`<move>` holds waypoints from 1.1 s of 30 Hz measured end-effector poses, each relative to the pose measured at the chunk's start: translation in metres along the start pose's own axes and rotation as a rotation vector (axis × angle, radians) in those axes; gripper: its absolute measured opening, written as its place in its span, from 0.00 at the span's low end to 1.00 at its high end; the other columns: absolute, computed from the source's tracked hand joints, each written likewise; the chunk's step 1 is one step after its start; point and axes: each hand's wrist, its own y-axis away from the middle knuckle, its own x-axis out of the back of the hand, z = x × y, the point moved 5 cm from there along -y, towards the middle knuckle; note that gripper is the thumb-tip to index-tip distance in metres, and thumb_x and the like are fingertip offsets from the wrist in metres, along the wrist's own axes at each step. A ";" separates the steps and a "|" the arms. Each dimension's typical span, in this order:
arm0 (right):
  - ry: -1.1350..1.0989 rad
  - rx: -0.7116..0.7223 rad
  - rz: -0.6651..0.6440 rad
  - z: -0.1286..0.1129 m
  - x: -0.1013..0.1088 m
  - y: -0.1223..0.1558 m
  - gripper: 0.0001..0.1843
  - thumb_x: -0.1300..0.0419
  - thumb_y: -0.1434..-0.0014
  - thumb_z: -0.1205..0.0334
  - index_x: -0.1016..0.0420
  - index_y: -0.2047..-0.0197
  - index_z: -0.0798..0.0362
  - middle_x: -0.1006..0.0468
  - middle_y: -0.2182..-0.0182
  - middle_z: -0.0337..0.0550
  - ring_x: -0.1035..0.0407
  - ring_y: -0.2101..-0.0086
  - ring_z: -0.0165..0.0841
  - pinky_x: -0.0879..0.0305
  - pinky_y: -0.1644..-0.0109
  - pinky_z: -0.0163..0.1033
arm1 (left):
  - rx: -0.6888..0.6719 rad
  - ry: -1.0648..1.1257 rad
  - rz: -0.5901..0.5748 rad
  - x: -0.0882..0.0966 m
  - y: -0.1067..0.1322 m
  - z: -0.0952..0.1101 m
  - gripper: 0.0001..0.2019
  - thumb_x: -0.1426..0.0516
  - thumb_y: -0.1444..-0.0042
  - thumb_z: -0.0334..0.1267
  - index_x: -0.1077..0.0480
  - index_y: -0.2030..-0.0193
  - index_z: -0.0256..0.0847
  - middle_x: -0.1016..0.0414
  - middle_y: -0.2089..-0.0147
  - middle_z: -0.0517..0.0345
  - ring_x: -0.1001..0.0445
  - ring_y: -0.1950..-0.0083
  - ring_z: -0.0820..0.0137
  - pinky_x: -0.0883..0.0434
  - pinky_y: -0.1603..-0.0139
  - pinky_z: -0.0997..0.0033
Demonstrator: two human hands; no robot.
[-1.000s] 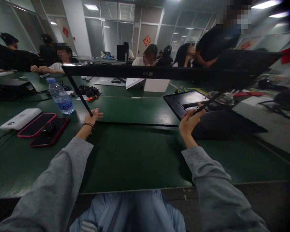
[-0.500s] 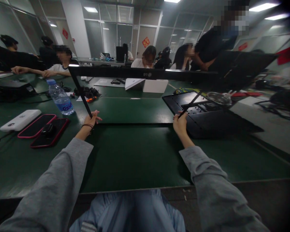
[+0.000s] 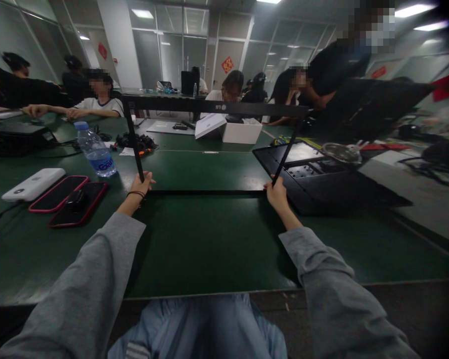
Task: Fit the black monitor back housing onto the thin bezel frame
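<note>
A thin black monitor bezel [image 3: 187,104] with an LG logo stands tilted over the green table, its logo bar raised at the far side. My left hand [image 3: 139,189] grips the bezel's left side bar near its lower corner. On the opposite bar, low down, the fingers of my right hand [image 3: 277,194] are closed in the same way. The bezel's near bar runs between both hands, just above or on the table; I cannot tell which. Right of my right hand lies a black monitor back panel [image 3: 347,188], its inner side up.
To the left are a water bottle [image 3: 97,155], two phones [image 3: 80,205] and a white power bank [image 3: 33,184]. Beyond the bezel sits a white box [image 3: 242,131]. A dark upright panel [image 3: 374,112] stands at the right. Several people sit or stand around the table.
The bezel's raised logo bar has swung slightly and now appears narrower and sharper, its right end further left. Both hands keep their grip in nearly the same place.
</note>
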 end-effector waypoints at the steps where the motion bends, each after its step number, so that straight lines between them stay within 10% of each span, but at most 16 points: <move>1: -0.008 -0.002 -0.002 0.000 0.000 0.000 0.24 0.47 0.40 0.49 0.35 0.45 0.53 0.21 0.66 0.51 0.23 0.65 0.45 0.28 0.50 0.56 | -0.010 0.003 -0.013 -0.001 0.001 0.001 0.15 0.42 0.40 0.44 0.35 0.51 0.39 0.25 0.73 0.64 0.38 0.82 0.80 0.40 0.77 0.78; 16: -0.070 0.053 0.181 -0.018 0.014 0.004 0.18 0.52 0.36 0.46 0.36 0.54 0.51 0.29 0.73 0.41 0.30 0.72 0.38 0.31 0.56 0.49 | -0.194 -0.037 -0.049 -0.004 0.006 0.014 0.15 0.42 0.41 0.52 0.38 0.62 0.42 0.27 0.74 0.64 0.36 0.80 0.77 0.38 0.75 0.75; 24: -0.086 0.065 0.219 -0.014 0.016 0.004 0.12 0.50 0.36 0.51 0.36 0.56 0.49 0.26 0.70 0.40 0.27 0.67 0.36 0.29 0.53 0.47 | -0.229 -0.183 -0.032 -0.003 0.007 0.016 0.15 0.44 0.40 0.54 0.38 0.60 0.44 0.22 0.70 0.60 0.24 0.68 0.68 0.29 0.56 0.65; 33: -0.085 0.012 0.129 -0.004 0.009 0.002 0.19 0.49 0.37 0.45 0.34 0.53 0.50 0.25 0.71 0.42 0.26 0.68 0.38 0.29 0.56 0.48 | -0.216 -0.283 -0.037 0.002 0.003 0.006 0.17 0.45 0.39 0.47 0.38 0.47 0.42 0.22 0.66 0.60 0.25 0.71 0.70 0.29 0.60 0.66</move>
